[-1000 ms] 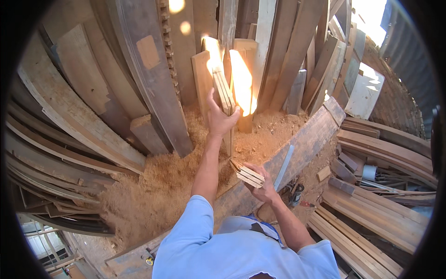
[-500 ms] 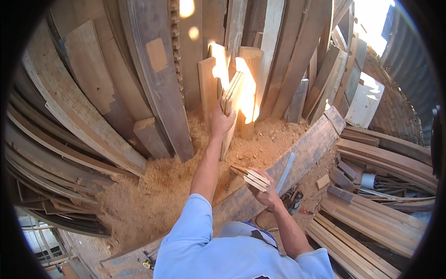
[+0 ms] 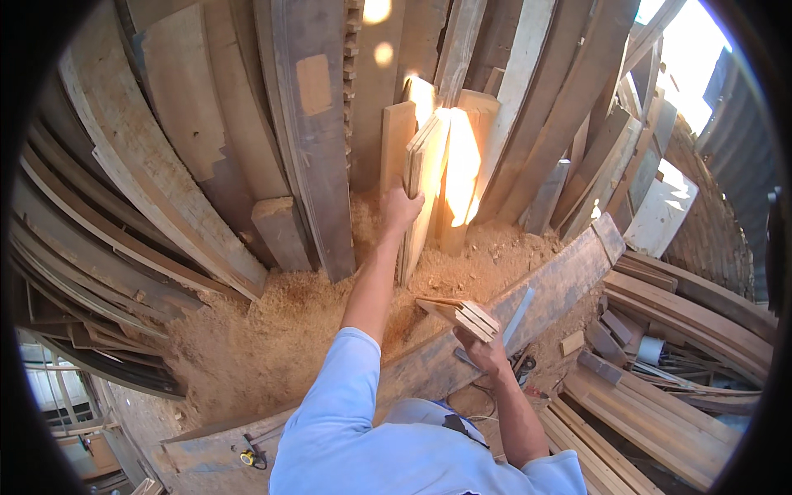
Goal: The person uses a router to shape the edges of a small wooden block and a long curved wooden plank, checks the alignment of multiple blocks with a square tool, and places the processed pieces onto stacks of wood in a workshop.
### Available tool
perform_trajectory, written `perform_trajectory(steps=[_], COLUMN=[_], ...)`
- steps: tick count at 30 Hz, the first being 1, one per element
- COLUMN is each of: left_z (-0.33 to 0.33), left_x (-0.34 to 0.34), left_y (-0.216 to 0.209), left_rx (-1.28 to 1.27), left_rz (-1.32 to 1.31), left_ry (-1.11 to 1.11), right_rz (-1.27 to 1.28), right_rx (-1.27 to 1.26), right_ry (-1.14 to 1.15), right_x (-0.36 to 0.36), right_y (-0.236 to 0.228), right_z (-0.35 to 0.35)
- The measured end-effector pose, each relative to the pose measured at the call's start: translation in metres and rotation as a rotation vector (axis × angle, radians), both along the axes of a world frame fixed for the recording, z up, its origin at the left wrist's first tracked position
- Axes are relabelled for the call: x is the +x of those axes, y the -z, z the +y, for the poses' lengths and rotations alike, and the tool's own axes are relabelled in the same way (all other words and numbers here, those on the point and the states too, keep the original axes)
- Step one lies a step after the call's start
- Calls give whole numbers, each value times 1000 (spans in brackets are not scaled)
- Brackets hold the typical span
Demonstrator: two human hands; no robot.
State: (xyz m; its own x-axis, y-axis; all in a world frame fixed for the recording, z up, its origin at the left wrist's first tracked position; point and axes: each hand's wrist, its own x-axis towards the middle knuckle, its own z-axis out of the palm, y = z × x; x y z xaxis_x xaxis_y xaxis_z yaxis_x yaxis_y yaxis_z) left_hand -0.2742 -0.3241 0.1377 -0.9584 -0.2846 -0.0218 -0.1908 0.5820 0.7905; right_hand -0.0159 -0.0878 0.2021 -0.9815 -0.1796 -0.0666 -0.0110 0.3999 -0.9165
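Note:
My left hand (image 3: 402, 208) is closed around the left edge of a few pale wooden boards (image 3: 427, 161) standing on end in the sawdust. They stand close against other upright planks, and bright sunlight falls across their right side. Lower down, my right hand (image 3: 485, 350) grips a small bundle of short wooden pieces (image 3: 473, 318) from below. The cut ends of this bundle face me, and its far end points left toward the foot of the boards. Most of my right fingers are hidden under the bundle.
Tall planks (image 3: 312, 148) lean in rows ahead and to the left. A long worn beam (image 3: 569, 264) lies slantwise across the sawdust (image 3: 247, 346), with a pale blue strip (image 3: 518, 318) on it. Stacked boards (image 3: 652, 412) fill the right; a yellow-black tape measure (image 3: 247, 457) lies lower left.
The view has shifted, so the surroundings appear slightly farther right. The upright boards in my left hand now show more of their broad face. My right hand still holds the short pieces.

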Motion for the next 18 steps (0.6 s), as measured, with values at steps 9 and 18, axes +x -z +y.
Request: perform_trajectory(steps=[9, 18], left_z=[4, -24], left_x=[-15, -43], left_y=[-1, -20], left_rx=[1, -60], left_rz=[-59, -164], left_ry=[-2, -72], right_rz=[-165, -111], right_rx=[-53, 35], right_ry=[61, 41], right_x=[-6, -4], right_y=[-9, 3], right_z=[7, 22])
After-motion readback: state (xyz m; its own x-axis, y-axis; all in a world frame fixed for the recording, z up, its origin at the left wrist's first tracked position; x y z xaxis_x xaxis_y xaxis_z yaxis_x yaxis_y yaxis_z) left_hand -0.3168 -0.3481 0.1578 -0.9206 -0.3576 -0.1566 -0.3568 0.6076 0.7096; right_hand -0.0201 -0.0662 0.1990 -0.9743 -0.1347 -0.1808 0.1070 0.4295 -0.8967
